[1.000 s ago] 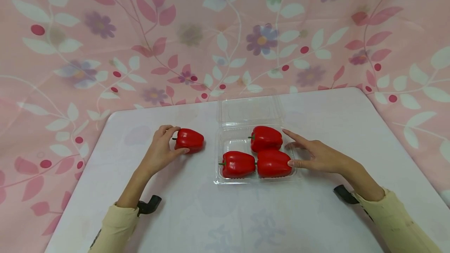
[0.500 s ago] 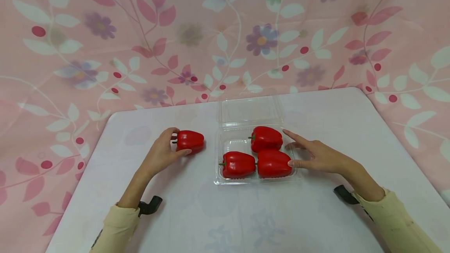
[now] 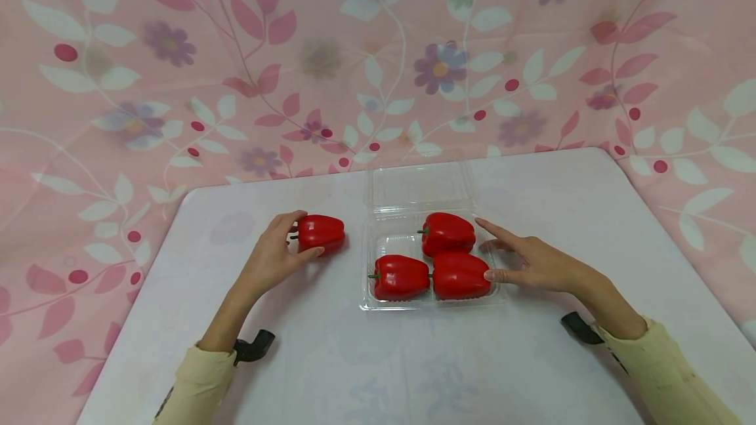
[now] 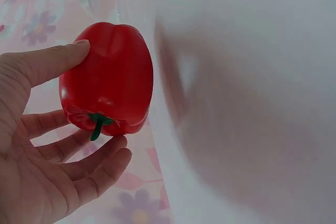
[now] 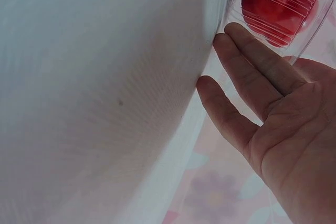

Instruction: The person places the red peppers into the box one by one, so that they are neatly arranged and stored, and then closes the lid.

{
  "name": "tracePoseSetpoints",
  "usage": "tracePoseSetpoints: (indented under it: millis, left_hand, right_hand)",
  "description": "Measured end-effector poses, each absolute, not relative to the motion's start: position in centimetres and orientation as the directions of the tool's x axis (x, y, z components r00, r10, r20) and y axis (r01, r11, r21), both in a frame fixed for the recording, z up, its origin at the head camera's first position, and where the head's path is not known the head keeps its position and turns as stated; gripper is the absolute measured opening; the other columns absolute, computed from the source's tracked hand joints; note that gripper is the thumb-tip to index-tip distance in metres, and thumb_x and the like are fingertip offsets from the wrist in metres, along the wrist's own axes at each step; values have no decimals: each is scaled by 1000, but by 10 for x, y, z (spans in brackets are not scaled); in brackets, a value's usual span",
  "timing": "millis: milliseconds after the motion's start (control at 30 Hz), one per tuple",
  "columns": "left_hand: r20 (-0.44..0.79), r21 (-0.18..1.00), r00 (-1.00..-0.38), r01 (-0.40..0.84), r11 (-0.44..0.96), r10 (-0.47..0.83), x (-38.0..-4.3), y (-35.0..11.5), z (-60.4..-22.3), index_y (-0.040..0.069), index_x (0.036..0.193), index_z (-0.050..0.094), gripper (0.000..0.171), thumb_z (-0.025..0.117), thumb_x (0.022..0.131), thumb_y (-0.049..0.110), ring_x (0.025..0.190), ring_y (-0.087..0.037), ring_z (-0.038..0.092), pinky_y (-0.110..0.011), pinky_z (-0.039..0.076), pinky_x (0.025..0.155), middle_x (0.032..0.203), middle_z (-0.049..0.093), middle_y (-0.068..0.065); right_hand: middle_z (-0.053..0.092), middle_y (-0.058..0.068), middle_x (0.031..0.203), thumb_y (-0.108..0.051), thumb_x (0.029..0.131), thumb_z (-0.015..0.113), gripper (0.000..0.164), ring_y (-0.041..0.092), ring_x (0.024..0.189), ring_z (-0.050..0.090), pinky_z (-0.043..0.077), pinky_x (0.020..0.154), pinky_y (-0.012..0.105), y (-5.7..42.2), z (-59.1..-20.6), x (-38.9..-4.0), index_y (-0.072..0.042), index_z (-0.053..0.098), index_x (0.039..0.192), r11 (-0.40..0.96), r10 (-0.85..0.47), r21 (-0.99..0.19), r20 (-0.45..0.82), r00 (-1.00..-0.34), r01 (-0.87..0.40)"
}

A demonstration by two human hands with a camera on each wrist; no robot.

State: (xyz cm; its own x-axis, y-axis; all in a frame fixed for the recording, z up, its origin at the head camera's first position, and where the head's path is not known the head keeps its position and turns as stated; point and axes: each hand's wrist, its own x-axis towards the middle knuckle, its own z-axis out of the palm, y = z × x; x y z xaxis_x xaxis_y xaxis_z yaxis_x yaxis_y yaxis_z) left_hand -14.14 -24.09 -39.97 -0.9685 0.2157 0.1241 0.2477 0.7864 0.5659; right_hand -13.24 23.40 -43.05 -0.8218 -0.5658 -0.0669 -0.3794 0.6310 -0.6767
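My left hand (image 3: 273, 251) grips a red bell pepper (image 3: 321, 233) with a green stem, left of the clear plastic clamshell container (image 3: 392, 305). In the left wrist view the thumb lies on one side of that bell pepper (image 4: 113, 77) and the fingers curl at the other, its stem end towards the palm. Inside the container lie three more red peppers: a back-right pepper (image 3: 447, 233), a front-left pepper (image 3: 400, 277) and a front-right pepper (image 3: 461, 275). At the container's right side my right hand (image 3: 540, 263) spreads its fingers, thumb tip overlapping the front-right pepper.
The container's transparent lid (image 3: 420, 187) is folded back, flat towards the rear edge of the white-covered table (image 3: 331, 359). Its back-left space (image 3: 398, 235) shows bare plastic. A pink floral cloth (image 3: 354, 64) hangs behind the table. Dark wrist-camera mounts stick out by both sleeves.
My left hand and its bell pepper have shifted slightly, down and then a little up and right. My right hand, the container and the peppers inside have stayed in place.
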Motion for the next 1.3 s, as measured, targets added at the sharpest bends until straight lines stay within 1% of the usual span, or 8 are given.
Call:
tracePoseSetpoints:
  millis: [133,300,567,767,900,1133,1300]
  left_hand:
    - [168,557,-962,274,784,217,-139,-237,-395,6,139,46,73,84,79,23,115,-32,53,-50,55,84,133,49,-15]
    - [230,556,-949,309,771,215,-137,-229,-390,6,139,46,75,86,77,22,115,-33,53,-52,55,84,134,49,-15]
    - [313,539,-927,352,765,206,-133,-216,-382,6,137,51,73,87,76,25,110,-29,57,-49,56,81,131,55,-13]
    - [320,544,-919,377,750,230,-132,-206,-378,7,137,51,73,87,76,25,110,-27,56,-47,56,82,132,55,-12]
    - [322,550,-915,390,739,243,-131,-200,-377,6,137,51,73,87,75,23,111,-28,56,-47,56,82,132,54,-12]
    - [345,538,-898,429,726,275,-132,-189,-378,8,135,52,71,87,76,26,110,-24,55,-44,56,82,132,53,-10]
    - [366,544,-880,466,698,302,-134,-182,-378,7,133,53,68,87,76,25,110,-23,55,-45,56,82,131,53,-9]
  right_hand:
    - [61,10,131,-46,83,75,95,39,125,52,43,91,69,234,-431,-132,-24,20,158,628,-567,-678,-62,-821,-382]
    - [61,9,130,-45,84,74,95,39,125,52,43,92,69,235,-431,-133,-24,20,158,622,-574,-680,-57,-817,-389]
    - [61,10,131,-44,83,75,95,40,125,52,43,91,69,235,-430,-133,-26,19,158,620,-574,-681,-55,-817,-390]
    - [61,10,130,-44,83,75,95,40,125,52,43,91,69,234,-429,-133,-25,20,158,620,-574,-682,-58,-817,-388]
    - [61,10,131,-44,84,75,95,40,125,52,44,91,68,234,-429,-133,-24,20,158,616,-578,-682,-53,-814,-393]
    - [61,10,130,-44,83,75,95,40,125,52,44,91,68,234,-429,-134,-23,20,158,619,-577,-680,-53,-815,-394]
    - [61,10,130,-44,83,75,95,40,125,51,43,91,69,234,-430,-133,-25,20,158,624,-573,-678,-59,-817,-389]
